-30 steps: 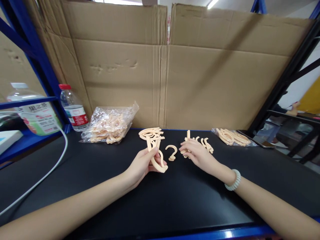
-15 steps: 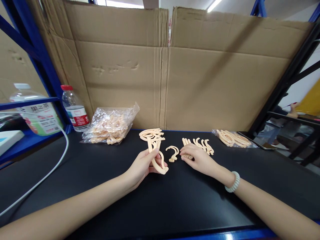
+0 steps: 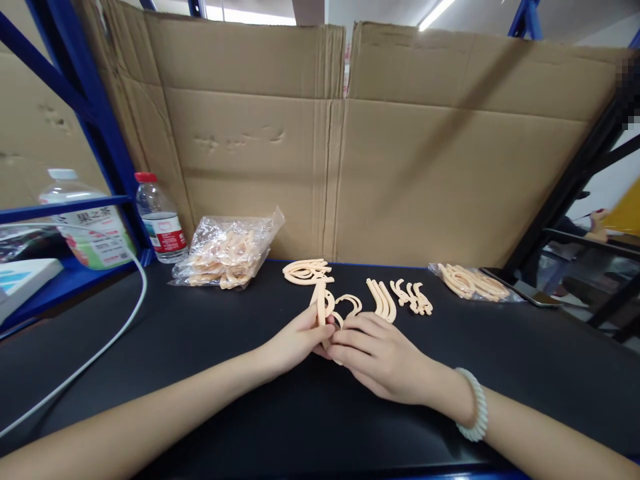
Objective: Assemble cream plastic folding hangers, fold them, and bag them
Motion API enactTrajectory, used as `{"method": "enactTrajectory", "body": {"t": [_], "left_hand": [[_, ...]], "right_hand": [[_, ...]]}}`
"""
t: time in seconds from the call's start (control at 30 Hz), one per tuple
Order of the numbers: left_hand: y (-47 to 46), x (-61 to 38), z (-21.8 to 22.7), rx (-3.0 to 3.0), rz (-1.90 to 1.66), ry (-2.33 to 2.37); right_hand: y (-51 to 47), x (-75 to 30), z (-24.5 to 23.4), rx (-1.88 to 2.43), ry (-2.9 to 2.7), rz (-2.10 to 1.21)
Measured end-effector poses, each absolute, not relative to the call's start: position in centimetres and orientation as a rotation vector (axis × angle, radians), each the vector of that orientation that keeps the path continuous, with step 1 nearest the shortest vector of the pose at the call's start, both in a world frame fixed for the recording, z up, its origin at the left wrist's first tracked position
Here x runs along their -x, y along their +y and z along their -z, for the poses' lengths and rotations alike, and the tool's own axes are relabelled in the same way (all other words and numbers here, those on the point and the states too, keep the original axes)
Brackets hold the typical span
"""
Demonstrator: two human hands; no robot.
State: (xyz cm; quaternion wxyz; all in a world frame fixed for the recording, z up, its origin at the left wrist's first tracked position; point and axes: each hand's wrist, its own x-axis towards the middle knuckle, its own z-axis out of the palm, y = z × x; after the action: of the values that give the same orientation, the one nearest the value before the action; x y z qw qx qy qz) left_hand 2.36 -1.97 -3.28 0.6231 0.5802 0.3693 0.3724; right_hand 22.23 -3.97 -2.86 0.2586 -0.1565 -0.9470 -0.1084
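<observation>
Near the middle of the table, my left hand point(image 3: 300, 340) is closed around beige folding-hanger pieces point(image 3: 321, 300), which point upward from the fingers. My right hand point(image 3: 383, 357) meets it, fingertips pinched at the lower end of those pieces; the contact point is hidden behind the fingers. Just behind the hands lie curved hanger hooks point(image 3: 353, 301). To their right rest several long curved hanger arms point(image 3: 383, 300) side by side, then a group of small hook-shaped pieces point(image 3: 413, 297). Farther back is a stack of hanger pieces point(image 3: 306, 270).
A clear bag of beige parts point(image 3: 227, 253) lies back left, beside a red-capped bottle point(image 3: 163, 227). Another bagged bundle point(image 3: 470, 281) and a dark flat device point(image 3: 533, 297) are at right. A white cable point(image 3: 127, 320) crosses the left side. Cardboard point(image 3: 260, 167) walls the back.
My right hand has left the row of hanger arms and come left to the pieces in my left hand. The left hand has shifted slightly right, turning the pieces more upright.
</observation>
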Motion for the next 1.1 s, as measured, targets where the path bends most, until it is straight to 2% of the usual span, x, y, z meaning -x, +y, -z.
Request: {"method": "enactTrajectory", "body": {"t": [0.33,0.43,0.63,0.73,0.9,1.1], "left_hand": [[-2.5,-2.4,4.0,-1.722,-1.038,0.899],[-2.4,-2.3,3.8,-1.747,-1.091,0.931],[-2.3,-2.2,4.0,-1.973,-1.081,0.976],[-2.4,-2.0,4.0,-2.069,-1.108,1.005],[-2.2,-1.6,4.0,-2.264,-1.178,1.057],[-2.1,-1.9,4.1,-2.632,-1.043,1.169]], "right_hand": [[-3.4,-23.1,3.4,0.594,-2.573,0.277],[-3.5,-23.1,3.4,0.650,-2.435,0.070],[-2.8,-23.8,2.6,0.701,-2.061,-0.714],[-2.3,-24.3,2.2,0.665,-1.972,-0.981],[-2.0,-24.7,2.1,0.685,-1.671,-1.092],[-2.2,-24.0,2.8,0.877,-1.470,-1.138]]}}
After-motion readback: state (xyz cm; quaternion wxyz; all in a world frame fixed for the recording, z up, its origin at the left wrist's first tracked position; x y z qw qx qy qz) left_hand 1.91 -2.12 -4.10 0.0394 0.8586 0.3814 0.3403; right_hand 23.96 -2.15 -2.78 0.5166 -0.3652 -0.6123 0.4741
